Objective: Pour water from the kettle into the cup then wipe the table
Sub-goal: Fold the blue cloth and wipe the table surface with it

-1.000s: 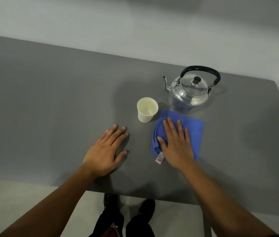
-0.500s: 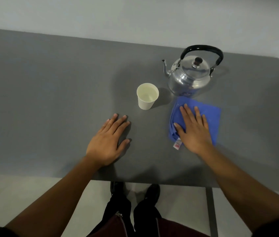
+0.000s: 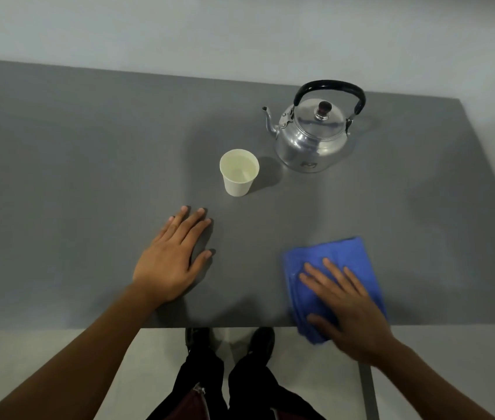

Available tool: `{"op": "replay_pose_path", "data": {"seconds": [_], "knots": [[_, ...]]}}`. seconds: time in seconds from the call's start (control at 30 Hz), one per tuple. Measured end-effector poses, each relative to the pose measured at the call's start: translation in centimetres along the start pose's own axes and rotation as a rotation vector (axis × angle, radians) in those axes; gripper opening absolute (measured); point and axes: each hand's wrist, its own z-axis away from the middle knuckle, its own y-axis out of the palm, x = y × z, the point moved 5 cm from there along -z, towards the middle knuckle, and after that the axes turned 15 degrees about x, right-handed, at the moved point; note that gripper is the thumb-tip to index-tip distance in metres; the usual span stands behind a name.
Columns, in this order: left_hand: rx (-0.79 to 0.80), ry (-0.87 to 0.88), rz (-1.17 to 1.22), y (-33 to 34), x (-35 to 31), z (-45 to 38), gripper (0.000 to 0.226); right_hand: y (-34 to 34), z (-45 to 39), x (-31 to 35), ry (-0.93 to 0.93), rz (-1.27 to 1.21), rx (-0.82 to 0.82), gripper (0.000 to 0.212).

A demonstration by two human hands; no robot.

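The right hand (image 3: pixel 350 310) and the blue cloth (image 3: pixel 335 280) under it are smeared with motion blur, so the cloth's folds and edges cannot be made out, and the palm hides its middle. The table (image 3: pixel 88 153) is cut off at the left edge. Both forearms run out of the bottom edge. A small mark low on the kettle (image 3: pixel 311 137) is too small to read. The shoes (image 3: pixel 263 341) are partly hidden under the table's near edge.
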Motion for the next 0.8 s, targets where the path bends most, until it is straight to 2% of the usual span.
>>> {"op": "replay_pose_path", "data": {"seconds": [0.13,0.2,0.27,0.37,0.47,0.6,0.67,0.8], "knots": [[0.004,0.004,0.013,-0.1,-0.1,0.1,0.065,-2.7,-2.6,-3.6,0.258,-0.041,-0.065,0.065],[0.009,0.003,0.012,-0.2,-0.2,0.1,0.066,-4.0,-5.7,-3.6,0.392,-0.051,-0.09,0.067],[0.017,0.0,0.007,-0.1,-0.2,0.1,0.066,-4.8,-9.0,-1.9,0.446,-0.039,-0.077,0.067],[0.035,-0.012,0.004,0.0,0.0,0.0,0.068,-4.6,-12.0,3.1,0.321,0.01,-0.072,0.067],[0.05,-0.016,0.004,0.1,0.2,0.0,0.07,-2.5,-11.1,7.5,0.12,0.059,-0.049,0.067],[0.042,-0.011,0.012,0.1,0.1,0.1,0.07,0.5,-5.3,6.8,-0.06,0.087,-0.016,0.065],[0.03,-0.011,0.015,0.0,0.0,0.2,0.069,0.5,-3.0,3.7,-0.024,0.069,-0.01,0.065],[0.025,-0.014,0.008,-0.2,-0.1,0.3,0.067,-2.5,-3.1,-3.4,0.205,-0.02,-0.044,0.068]]}}
